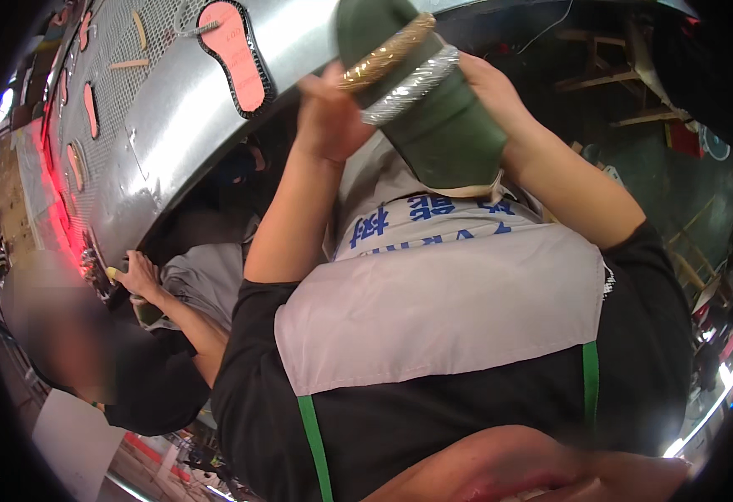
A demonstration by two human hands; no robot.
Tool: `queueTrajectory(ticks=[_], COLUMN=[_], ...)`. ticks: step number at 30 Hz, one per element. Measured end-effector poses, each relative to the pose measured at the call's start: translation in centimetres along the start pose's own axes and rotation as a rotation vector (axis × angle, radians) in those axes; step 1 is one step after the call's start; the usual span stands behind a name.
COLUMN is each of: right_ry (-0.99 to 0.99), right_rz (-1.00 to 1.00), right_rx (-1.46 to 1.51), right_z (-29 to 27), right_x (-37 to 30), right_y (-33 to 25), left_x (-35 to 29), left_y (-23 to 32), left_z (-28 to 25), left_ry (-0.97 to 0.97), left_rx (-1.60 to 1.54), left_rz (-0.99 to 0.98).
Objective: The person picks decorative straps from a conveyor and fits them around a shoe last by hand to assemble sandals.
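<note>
In front of my apron a dark green shoe last (458,142) is held up at a tilt. Across it run two shiny straps, a gold strap (391,52) and a silver strap (412,86). My left hand (330,117) is at the left side of the last, by the strap ends; its fingers are partly blurred and look curled against the gold strap. Along the right side of the last lies my right hand (493,94), closed round its edge, with most fingertips hidden behind it.
A metal-edged work line (161,134) with a mesh belt (144,75) curves along the left. A pink sole (239,63) with a black rim lies on its edge; several more lie farther along. A co-worker's hand (138,276) is at the line. Wooden stools (609,75) stand right.
</note>
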State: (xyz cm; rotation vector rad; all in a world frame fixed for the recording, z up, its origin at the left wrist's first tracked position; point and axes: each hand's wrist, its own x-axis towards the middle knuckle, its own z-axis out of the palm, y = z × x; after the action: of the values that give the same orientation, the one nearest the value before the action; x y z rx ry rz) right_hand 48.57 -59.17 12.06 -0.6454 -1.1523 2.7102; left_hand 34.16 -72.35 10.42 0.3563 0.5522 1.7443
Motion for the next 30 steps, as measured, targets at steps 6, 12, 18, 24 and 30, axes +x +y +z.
queueTrajectory(ticks=[6,12,18,24,30], right_ry=[0.188,0.189,0.065,-0.521,-0.082], right_rz=[-0.247,-0.351,-0.231,0.624,-0.065], right_rx=[-0.148,-0.314,-0.299,0.552,0.078], right_z=[3.0,2.3,0.9,-1.8,-0.8], right_x=[-2.2,-1.6,0.1,2.6,-1.6], right_y=[-1.4,-1.4,-1.6,3.1,0.9], left_x=[0.3,0.4,1.0,3.3,6.7], left_y=[2.7,1.6,2.0,1.0,8.3], left_z=[-0.2,-2.0,-0.9,2.6,-1.6], left_ry=[-0.111,-0.133,-0.163,-0.371,-0.297], left_rx=[0.232,0.038,0.064,0.043,0.819], left_rz=[0.247,0.214,0.228,0.061,-0.204])
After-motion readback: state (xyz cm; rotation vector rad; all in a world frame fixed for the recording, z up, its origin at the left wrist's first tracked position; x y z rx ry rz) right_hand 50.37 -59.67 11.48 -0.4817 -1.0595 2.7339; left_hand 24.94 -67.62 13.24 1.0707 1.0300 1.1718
